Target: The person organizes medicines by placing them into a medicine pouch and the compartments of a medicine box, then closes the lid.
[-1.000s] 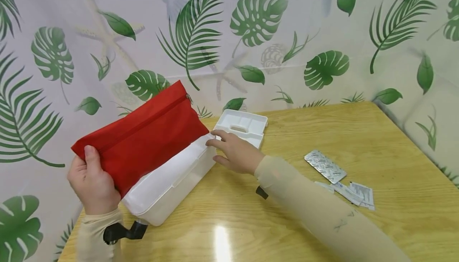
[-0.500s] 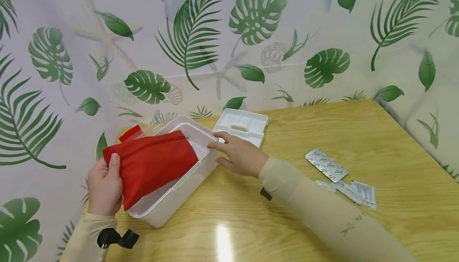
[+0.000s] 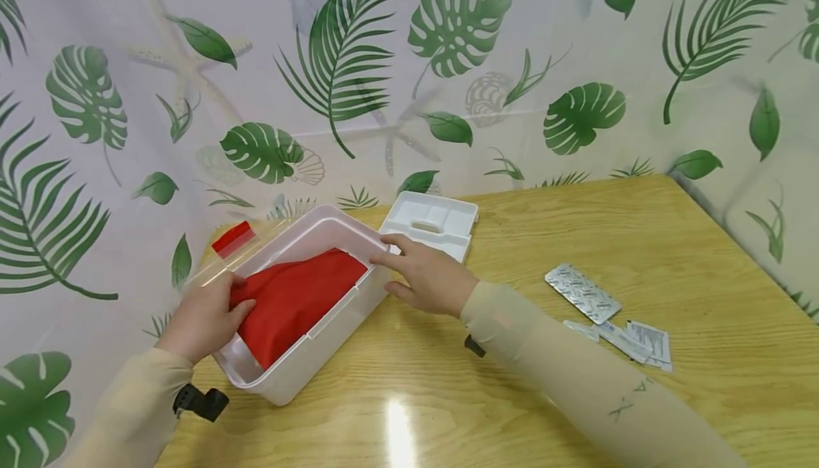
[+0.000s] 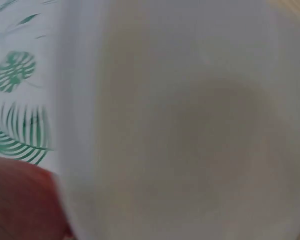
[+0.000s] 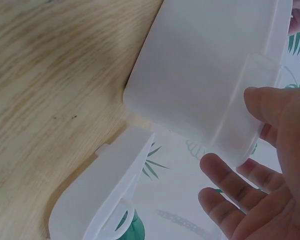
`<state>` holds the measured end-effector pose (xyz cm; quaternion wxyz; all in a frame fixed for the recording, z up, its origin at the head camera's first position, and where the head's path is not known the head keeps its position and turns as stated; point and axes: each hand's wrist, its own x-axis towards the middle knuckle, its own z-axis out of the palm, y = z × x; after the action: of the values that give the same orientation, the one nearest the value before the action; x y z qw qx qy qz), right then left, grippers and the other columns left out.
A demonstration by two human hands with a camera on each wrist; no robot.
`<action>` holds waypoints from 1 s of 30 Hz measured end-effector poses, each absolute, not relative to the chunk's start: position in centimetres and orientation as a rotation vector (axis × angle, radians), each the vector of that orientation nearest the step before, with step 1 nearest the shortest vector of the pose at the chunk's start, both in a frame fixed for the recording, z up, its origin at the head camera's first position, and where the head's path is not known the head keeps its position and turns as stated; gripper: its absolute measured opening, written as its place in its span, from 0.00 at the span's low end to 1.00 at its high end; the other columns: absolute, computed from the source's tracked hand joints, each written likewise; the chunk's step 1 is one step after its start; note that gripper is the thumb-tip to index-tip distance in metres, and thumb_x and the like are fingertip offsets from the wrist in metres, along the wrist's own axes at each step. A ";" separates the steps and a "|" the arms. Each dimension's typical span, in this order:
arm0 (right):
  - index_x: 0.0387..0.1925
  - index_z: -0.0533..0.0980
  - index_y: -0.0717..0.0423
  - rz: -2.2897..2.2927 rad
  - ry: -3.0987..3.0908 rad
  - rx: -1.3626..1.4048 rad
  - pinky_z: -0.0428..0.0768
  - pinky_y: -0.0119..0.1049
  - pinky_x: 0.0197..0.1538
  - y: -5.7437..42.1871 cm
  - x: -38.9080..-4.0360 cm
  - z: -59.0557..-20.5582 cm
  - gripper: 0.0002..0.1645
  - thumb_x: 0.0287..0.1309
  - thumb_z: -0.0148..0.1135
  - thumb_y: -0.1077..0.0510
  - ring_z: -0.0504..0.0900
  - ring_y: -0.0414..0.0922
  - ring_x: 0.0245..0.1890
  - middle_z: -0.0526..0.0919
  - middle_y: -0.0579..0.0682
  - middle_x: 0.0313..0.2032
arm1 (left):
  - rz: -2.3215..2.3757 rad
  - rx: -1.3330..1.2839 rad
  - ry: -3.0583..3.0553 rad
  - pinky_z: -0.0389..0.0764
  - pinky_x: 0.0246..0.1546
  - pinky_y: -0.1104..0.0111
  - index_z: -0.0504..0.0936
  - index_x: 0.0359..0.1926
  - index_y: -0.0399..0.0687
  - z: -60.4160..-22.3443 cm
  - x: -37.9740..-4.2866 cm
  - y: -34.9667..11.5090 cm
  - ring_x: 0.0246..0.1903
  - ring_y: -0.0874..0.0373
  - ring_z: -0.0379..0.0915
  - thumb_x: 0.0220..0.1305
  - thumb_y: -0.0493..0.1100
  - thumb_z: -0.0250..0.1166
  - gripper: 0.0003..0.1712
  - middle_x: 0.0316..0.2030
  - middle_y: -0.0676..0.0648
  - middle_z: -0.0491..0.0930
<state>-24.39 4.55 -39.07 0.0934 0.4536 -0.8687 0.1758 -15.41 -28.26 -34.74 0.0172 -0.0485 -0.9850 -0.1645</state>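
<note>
A red zip pouch (image 3: 301, 290) lies slanted inside a white plastic box (image 3: 320, 354), its left end partly covered by my left hand (image 3: 207, 315). Thumb and fingers of that hand hold this end just inside the rim; some fingertips are hidden. The left wrist view is mostly filled by the blurred box wall (image 4: 200, 125). At the box's far right corner rests my right hand (image 3: 431, 276), fingers spread and fairly straight. In the right wrist view, this right hand (image 5: 265, 175) touches the box (image 5: 200, 75) near its rim with the thumb.
Behind the box's right end lies a white compartment tray (image 3: 409, 201) with a handle. A clear plastic piece with a red label (image 3: 233, 238) is behind the box's left side. On the wooden table (image 3: 544, 397), a silver blister pack (image 3: 582, 291) and small sachets (image 3: 652, 343) lie to the right.
My left hand has lowered the red pouch from above the box down into it, turning back-side up. The right hand has stayed at the box corner.
</note>
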 end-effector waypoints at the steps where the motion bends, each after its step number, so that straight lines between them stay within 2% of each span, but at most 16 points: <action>1: 0.61 0.72 0.47 0.519 -2.579 1.343 0.78 0.42 0.51 4.5 -24.4 -39.1 0.29 0.58 0.66 0.53 0.79 0.52 0.50 0.68 0.58 0.62 | -0.449 -0.174 -3.093 0.79 0.39 0.50 0.74 0.47 0.33 -34.8 -15.4 -28.2 0.35 0.45 0.75 0.60 0.40 0.66 0.18 0.39 0.37 0.80; 10: 0.62 0.71 0.47 0.520 -2.585 1.333 0.79 0.41 0.51 4.5 -24.5 -39.4 0.29 0.58 0.66 0.53 0.79 0.51 0.49 0.68 0.58 0.62 | -0.033 -0.359 -3.207 0.80 0.37 0.53 0.86 0.43 0.40 -35.5 -15.5 -28.5 0.34 0.47 0.80 0.53 0.39 0.71 0.15 0.35 0.43 0.85; 14: 0.62 0.71 0.47 0.527 -2.581 1.325 0.79 0.41 0.50 4.6 -24.5 -39.5 0.30 0.58 0.66 0.53 0.79 0.51 0.49 0.68 0.58 0.62 | -0.058 -0.433 -3.290 0.80 0.38 0.56 0.87 0.40 0.42 -36.0 -15.6 -28.6 0.34 0.50 0.79 0.56 0.40 0.68 0.11 0.35 0.47 0.85; 20: 0.61 0.72 0.48 0.527 -2.564 1.316 0.79 0.41 0.50 4.5 -24.5 -39.5 0.30 0.57 0.67 0.54 0.79 0.52 0.49 0.68 0.58 0.62 | -0.167 -0.360 -3.308 0.78 0.44 0.52 0.84 0.48 0.41 -36.5 -15.8 -29.0 0.38 0.50 0.77 0.61 0.45 0.66 0.17 0.40 0.45 0.84; 23: 0.63 0.70 0.49 0.580 -2.583 1.315 0.79 0.41 0.50 4.6 -24.5 -39.5 0.31 0.57 0.67 0.55 0.79 0.52 0.50 0.67 0.57 0.63 | -0.219 -0.320 -3.283 0.79 0.41 0.53 0.82 0.52 0.41 -36.4 -15.6 -29.0 0.36 0.51 0.75 0.61 0.47 0.66 0.20 0.39 0.45 0.83; 27: 0.68 0.63 0.50 0.769 -2.685 1.238 0.80 0.38 0.48 5.2 -24.9 -39.3 0.37 0.59 0.65 0.53 0.79 0.48 0.51 0.65 0.52 0.66 | -0.400 -0.245 -3.194 0.81 0.35 0.57 0.81 0.53 0.41 -36.1 -15.0 -29.1 0.31 0.54 0.74 0.63 0.46 0.64 0.20 0.36 0.46 0.82; 30: 0.64 0.68 0.54 0.866 -2.773 1.047 0.80 0.38 0.46 6.5 -26.0 -38.9 0.30 0.62 0.61 0.53 0.81 0.46 0.46 0.72 0.49 0.60 | -0.498 -0.179 -3.040 0.80 0.31 0.60 0.82 0.51 0.40 -35.9 -14.3 -29.4 0.28 0.55 0.74 0.64 0.43 0.62 0.17 0.34 0.44 0.83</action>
<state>-26.03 6.55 -38.89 0.0269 0.3388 -0.8978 0.2802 -14.30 -29.42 -35.94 0.0282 -0.0580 -0.9848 -0.1613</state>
